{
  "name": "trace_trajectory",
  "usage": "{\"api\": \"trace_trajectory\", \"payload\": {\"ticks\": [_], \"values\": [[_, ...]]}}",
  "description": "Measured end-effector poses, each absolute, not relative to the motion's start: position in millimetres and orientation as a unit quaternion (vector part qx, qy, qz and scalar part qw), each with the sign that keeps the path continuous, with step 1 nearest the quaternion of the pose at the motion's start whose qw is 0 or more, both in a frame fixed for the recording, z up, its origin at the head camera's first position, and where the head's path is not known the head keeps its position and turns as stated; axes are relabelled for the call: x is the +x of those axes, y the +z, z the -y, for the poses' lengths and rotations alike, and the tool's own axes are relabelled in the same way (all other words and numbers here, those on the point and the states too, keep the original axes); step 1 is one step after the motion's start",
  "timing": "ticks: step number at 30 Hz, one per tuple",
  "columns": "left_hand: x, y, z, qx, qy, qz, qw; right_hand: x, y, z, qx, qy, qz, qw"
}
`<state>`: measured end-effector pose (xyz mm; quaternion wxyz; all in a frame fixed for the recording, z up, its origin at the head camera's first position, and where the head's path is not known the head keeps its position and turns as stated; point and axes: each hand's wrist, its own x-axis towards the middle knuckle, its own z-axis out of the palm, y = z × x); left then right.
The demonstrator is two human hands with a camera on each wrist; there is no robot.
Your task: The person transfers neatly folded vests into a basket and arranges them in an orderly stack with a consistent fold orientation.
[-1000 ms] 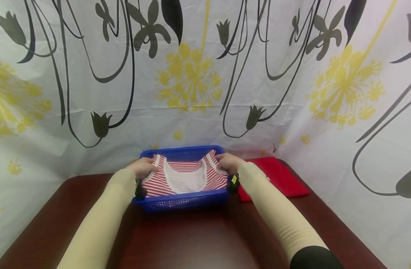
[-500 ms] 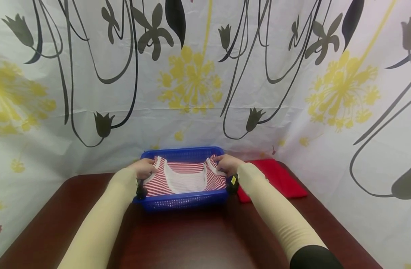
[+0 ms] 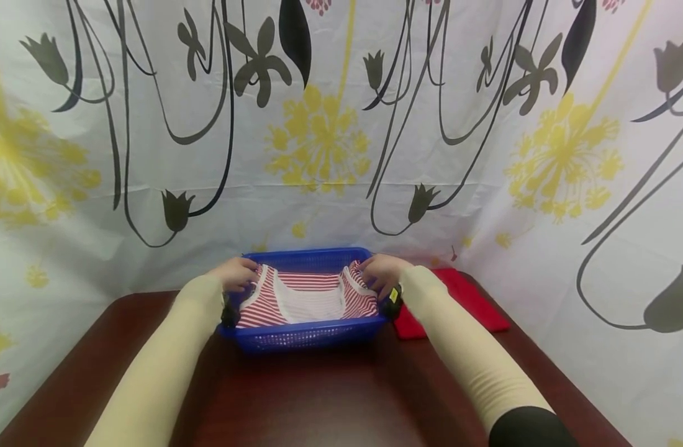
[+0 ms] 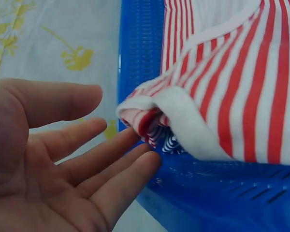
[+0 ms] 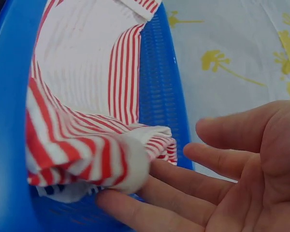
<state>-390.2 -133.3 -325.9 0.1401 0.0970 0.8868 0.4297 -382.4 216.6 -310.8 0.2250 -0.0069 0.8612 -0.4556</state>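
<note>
A striped red-and-white tank top [image 3: 263, 308] lies spread in a blue plastic basket [image 3: 308, 328], its white-bound neckline facing up. At its left shoulder my left hand [image 3: 235, 274] has thumb and fingers apart; in the left wrist view the fingertips sit right by the strap's white binding. My right hand [image 3: 383, 272] is at the other shoulder, fingers spread, with several fingertips reaching under the strap [image 5: 135, 162] in the right wrist view. Beneath the tank top, dark-and-white fabric [image 4: 171, 144] peeks out.
The basket stands at the far edge of a dark brown table [image 3: 302, 397]. A red folded cloth [image 3: 472, 298] lies to its right, partly behind my right forearm. A flower-printed white curtain [image 3: 330, 211] hangs close behind and along the sides.
Both hands have loosened from the tank top's shoulders, fingers opening and drawing slightly outward. The tank top stays in the basket. The head view has tilted slightly upward.
</note>
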Motion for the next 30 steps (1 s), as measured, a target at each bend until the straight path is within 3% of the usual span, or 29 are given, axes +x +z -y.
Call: {"api": "trace_trajectory", "payload": {"ticks": [11, 21, 30], "values": [[-388.5, -317.6, 115.9, 0.111, 0.465, -0.872, 0.106, -380.3, -309.2, -219.5, -0.005, -0.477, -0.853, 0.213], [-382.5, -328.7, 101.3, 0.057, 0.497, -0.841, 0.206, -380.4, -335.4, -202.6, -0.011, -0.513, -0.822, 0.247], [-366.5, -327.6, 106.3, 0.033, 0.47, -0.853, 0.224, -379.3, -334.0, -194.8, -0.005, -0.485, -0.838, 0.25]]}}
